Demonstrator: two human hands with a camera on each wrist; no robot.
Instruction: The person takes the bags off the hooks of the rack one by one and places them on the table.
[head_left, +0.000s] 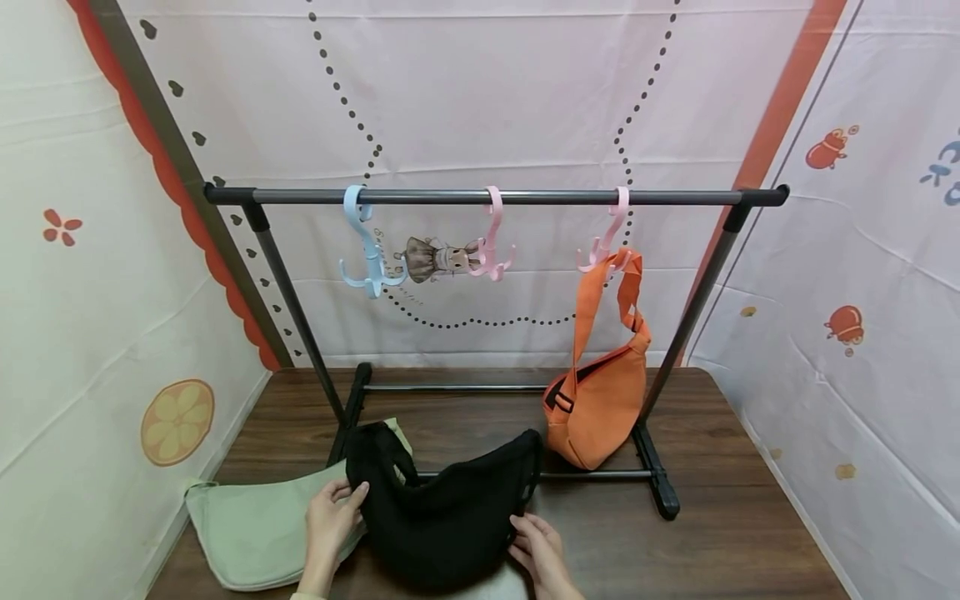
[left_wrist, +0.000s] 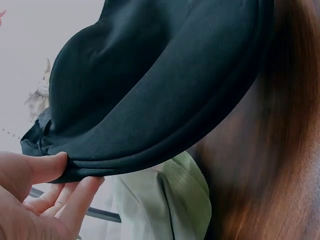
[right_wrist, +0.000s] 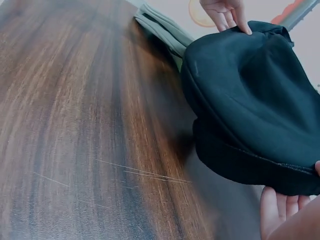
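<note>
A black shoulder bag point(head_left: 450, 517) is held up above the table's front between both hands. My left hand point(head_left: 332, 521) pinches its left edge; in the left wrist view the thumb lies on one side of the seam and the fingers on the other. At the bag's right edge, my right hand point(head_left: 542, 552) grips with thumb and fingers, which the right wrist view shows at its border. Behind and left of the black bag, a light green bag point(head_left: 262, 525) lies on the table, partly covered by it.
A black rack point(head_left: 450, 197) stands on the wooden table point(head_left: 720, 500). From its bar hang a blue hook point(head_left: 372, 250), a pink hook point(head_left: 491, 242) and another pink hook point(head_left: 617, 221) bearing an orange bag point(head_left: 600, 408). Printed cloth walls point(head_left: 847, 250) surround the table.
</note>
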